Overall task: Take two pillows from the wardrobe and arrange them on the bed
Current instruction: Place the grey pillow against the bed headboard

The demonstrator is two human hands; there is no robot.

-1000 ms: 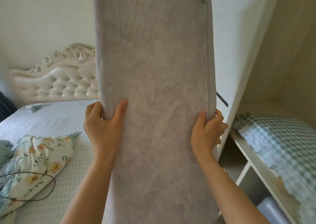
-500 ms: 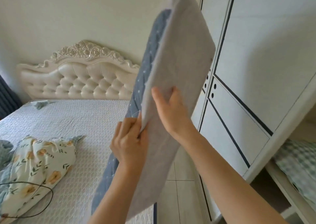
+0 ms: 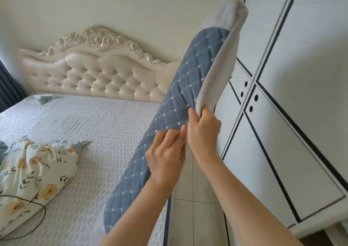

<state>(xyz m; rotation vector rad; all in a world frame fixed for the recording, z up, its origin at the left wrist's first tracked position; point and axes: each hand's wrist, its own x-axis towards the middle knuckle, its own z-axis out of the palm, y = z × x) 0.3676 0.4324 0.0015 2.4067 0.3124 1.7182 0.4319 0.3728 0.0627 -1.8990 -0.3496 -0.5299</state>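
I hold a long pillow [image 3: 180,93] in the air over the bed's right edge, tilted, its top end up near the wardrobe. One face is blue quilted fabric, the other grey. My left hand [image 3: 165,155] grips its edge from below. My right hand [image 3: 203,129] pinches the grey edge just above the left hand. The bed [image 3: 105,133] has a pale textured cover and a cream tufted headboard [image 3: 98,74]. The wardrobe [image 3: 293,99], white with dark trim, stands closed on the right.
A floral pillow [image 3: 37,172] lies at the bed's left side with a black cable [image 3: 28,202] looped over it. A strip of tiled floor [image 3: 195,208] runs between bed and wardrobe. A dark curtain [image 3: 7,87] hangs at the far left.
I have turned from the open wardrobe toward the bed. The pillow swung from its grey face fronting me to edge-on, showing the blue side, and my hands came together on one edge.
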